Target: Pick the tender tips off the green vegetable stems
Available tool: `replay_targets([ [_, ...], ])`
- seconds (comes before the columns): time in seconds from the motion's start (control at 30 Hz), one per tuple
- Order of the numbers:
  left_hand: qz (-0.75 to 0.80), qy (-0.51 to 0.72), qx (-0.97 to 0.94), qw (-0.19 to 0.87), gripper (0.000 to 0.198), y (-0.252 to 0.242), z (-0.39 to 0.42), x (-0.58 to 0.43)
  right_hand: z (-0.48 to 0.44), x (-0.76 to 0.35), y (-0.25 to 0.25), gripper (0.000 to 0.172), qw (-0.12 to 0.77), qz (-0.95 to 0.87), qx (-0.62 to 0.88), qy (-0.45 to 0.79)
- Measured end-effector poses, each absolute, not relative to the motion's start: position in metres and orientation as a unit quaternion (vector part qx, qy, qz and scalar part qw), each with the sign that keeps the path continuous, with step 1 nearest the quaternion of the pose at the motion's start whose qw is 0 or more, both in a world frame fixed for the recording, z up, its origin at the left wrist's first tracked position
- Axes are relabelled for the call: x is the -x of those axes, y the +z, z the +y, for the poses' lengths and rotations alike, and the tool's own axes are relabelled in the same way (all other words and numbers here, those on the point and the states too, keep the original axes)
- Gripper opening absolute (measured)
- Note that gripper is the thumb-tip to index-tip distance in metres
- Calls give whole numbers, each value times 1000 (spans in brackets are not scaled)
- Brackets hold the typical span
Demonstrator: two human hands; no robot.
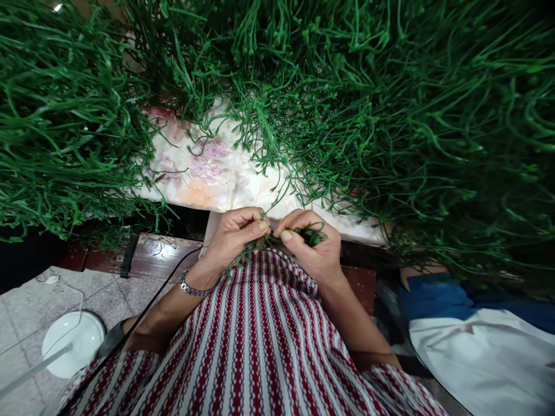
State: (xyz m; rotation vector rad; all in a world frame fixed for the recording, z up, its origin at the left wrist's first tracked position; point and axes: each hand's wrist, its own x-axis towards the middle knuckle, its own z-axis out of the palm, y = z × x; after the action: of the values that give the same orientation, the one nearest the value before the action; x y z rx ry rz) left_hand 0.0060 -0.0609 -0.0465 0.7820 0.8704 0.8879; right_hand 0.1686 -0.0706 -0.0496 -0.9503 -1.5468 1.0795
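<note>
My left hand and my right hand meet close together over my lap, just below the table edge. Both are closed in a pinch on thin green stems that trail down over my red-and-white striped cloth. A small tangle of green stems sits in my right fingers. A silver bracelet circles my left wrist. Large heaps of the same long green stems cover the table and hang toward my hands.
A floral tablecloth shows between the heaps. A white round dish lies on the tiled floor at lower left beside a thin white cord. Blue and white cloth lies at lower right. A dark wooden ledge runs under the table.
</note>
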Motion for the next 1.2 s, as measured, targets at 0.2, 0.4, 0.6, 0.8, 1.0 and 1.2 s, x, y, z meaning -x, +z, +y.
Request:
replay_targets([
  [0.2, 385, 414, -320, 761, 18, -41, -61, -8, -70, -173, -49, 18, 441, -569, 527, 451],
  [0.4, 367, 456, -333, 740, 11, -43, -60, -7, -68, -177, -42, 19, 400, -619, 569, 365],
  [0.6, 431, 469, -488, 597, 2, -46, -61, -7, -66, -173, -39, 20, 328, -712, 486, 386],
  [0.8, 445, 457, -535, 553, 5, -43, -64, -10, -67, -168, -43, 23, 332, -750, 429, 378],
  [1.0, 423, 474, -428, 643, 13, -46, -68, -10, -67, -169, -44, 17, 352, -747, 369, 426],
  [1.2, 358, 457, -334, 743, 12, -46, -68, -12, -60, -176, -51, 27, 354, -747, 275, 491],
])
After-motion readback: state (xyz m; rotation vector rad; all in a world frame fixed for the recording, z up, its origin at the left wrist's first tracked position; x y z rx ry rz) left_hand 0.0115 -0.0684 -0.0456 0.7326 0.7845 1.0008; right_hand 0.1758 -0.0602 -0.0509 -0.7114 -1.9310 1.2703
